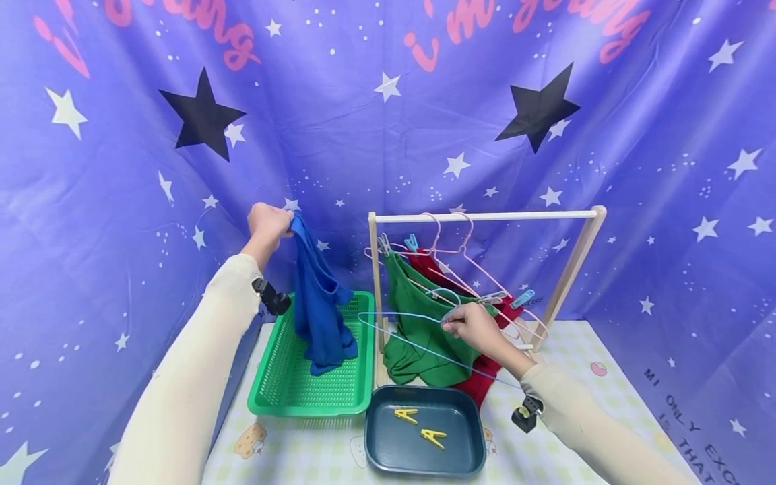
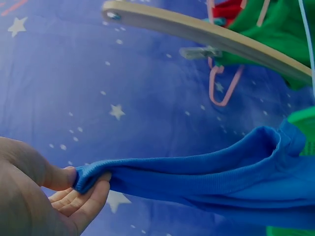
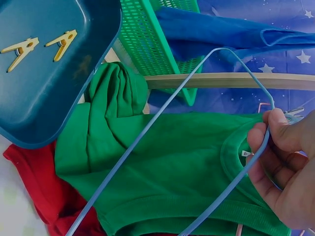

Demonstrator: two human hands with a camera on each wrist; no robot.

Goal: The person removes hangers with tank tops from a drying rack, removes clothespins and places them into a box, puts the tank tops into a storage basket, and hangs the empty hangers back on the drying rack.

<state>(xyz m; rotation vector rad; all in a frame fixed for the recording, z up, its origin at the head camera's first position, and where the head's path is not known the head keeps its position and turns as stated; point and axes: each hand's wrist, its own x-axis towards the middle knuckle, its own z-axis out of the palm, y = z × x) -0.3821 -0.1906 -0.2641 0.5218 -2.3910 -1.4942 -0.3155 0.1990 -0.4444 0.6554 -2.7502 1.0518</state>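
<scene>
My left hand [image 1: 269, 225] pinches a blue garment [image 1: 318, 303] by its ribbed edge, and the cloth hangs down over the green basket [image 1: 267, 377]. In the left wrist view the thumb and fingers grip the end of the blue garment [image 2: 211, 172]. My right hand [image 1: 475, 330] holds a light blue hanger [image 1: 400, 313] near its hook, in front of the rack. The right wrist view shows the fingers around the neck of the hanger [image 3: 155, 115], with a green garment [image 3: 162, 157] behind it.
A wooden rack [image 1: 570, 276] carries pink hangers [image 1: 467, 249] with the green garment and a red garment [image 1: 479, 391], fastened by clothespins [image 1: 523, 298]. A dark tray [image 1: 424, 465] in front contains two yellow clothespins [image 1: 433, 438]. A purple star-patterned curtain [image 1: 339, 135] stands behind.
</scene>
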